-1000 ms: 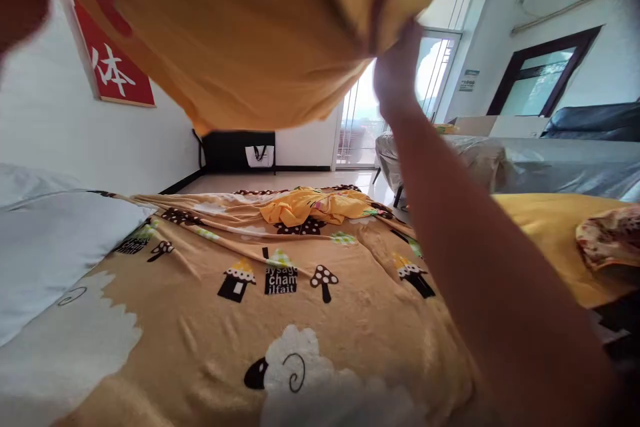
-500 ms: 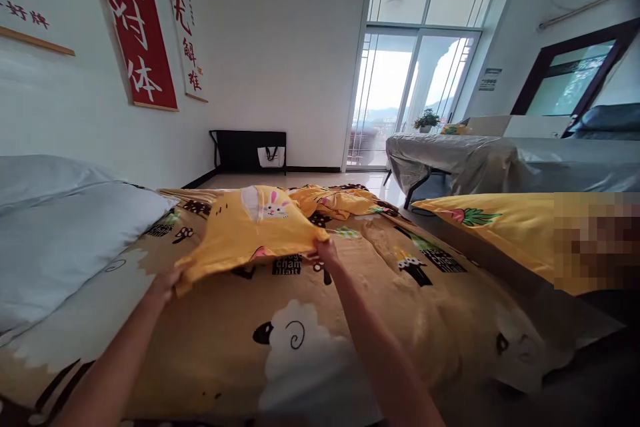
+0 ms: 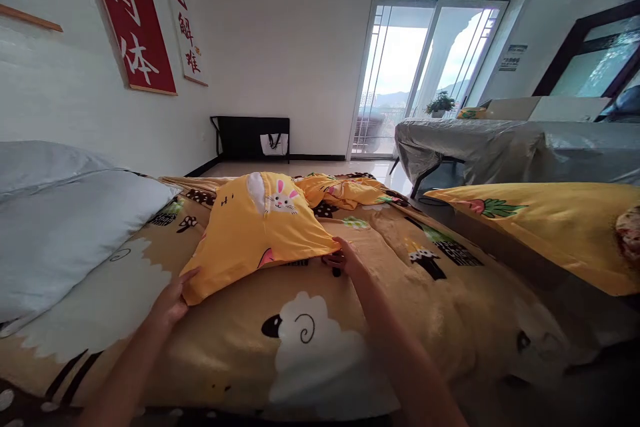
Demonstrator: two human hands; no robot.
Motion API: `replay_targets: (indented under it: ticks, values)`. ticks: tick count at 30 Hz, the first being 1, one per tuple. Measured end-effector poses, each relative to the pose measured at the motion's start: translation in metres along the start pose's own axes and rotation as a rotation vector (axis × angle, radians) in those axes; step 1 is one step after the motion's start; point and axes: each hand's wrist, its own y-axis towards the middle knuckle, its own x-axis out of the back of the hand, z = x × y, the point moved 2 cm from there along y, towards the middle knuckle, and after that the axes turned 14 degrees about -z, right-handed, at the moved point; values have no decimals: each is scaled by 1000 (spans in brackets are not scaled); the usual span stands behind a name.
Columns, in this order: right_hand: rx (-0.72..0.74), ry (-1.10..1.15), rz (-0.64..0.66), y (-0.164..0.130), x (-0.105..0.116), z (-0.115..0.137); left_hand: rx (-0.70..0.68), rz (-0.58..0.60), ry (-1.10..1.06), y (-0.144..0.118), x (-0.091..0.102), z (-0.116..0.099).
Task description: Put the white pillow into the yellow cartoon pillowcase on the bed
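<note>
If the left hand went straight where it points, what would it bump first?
Probably the yellow bunny cloth: the left hand holds its near left corner and points across it. Whether it goes over or under is unclear.

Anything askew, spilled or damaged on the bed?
Only one thing: a yellow cloth lies bunched up on the blanket, beyond and right of the rabbit-print cloth; odd because the latter is spread fairly flat. No spill or damage visible.

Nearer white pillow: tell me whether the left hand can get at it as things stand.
Probably yes: only patterned blanket shows between the left hand and the pillow, though it would likely have to release the yellow cloth.
</note>
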Motion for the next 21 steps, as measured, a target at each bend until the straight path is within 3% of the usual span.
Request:
replay_targets:
  ticks: [4,10,13,17,19,21]
  values:
    - [29,25,26,1,-8,1,72,79,24,-5,-13,9]
    - [57,155,204,-5,-5,27,129,90,10,-8,-3,-13]
    - [28,217,245,-10,1,26,121,5,-127,-7,2,-12]
    - [-56,240,201,-10,3,6,20,-145,-354,-14,1,8]
    - [-84,253,187,-10,2,-2,-30,-64,-519,-25,-5,24]
    - [-86,288,197,-13,-1,-4,12,17,-636,-38,-15,43]
